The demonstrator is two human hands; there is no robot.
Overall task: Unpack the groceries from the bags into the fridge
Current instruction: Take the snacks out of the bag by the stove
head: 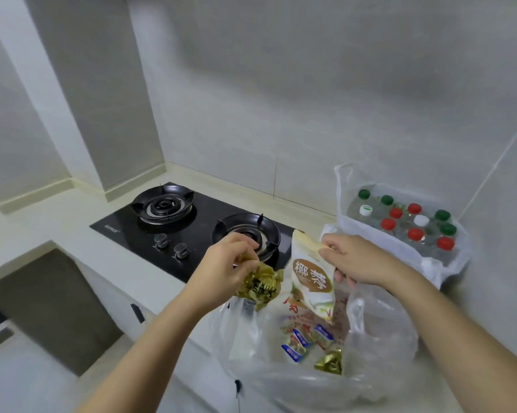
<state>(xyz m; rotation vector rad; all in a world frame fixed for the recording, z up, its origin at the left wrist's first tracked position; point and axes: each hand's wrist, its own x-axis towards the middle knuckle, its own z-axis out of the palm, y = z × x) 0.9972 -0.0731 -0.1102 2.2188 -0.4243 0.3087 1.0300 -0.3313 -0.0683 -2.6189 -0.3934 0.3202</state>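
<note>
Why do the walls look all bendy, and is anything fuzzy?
Head view: the wide-angle lens bends the grey tiled wall towards the edges; the white-and-brown snack pouch in the middle is sharp, while the clear plastic bag near the bottom looks smeared; light is even, shadows soft.

Both arms are bare and reach forward from the lower edge of the view. The left forearm (150,347) rises from the lower left and the right forearm (459,323) from the lower right, so the hands end up near each other but apart. The left grip (230,257) shows its back to the camera, with its fingers curled downward and bunched to pinch the top of a crumpled gold packet (260,286) hanging under it. The right grip (355,257), also back-up, pinches the upper corner of a white pouch (311,281) between thumb and curled fingers (342,277), whose tips show below the palm.
</note>
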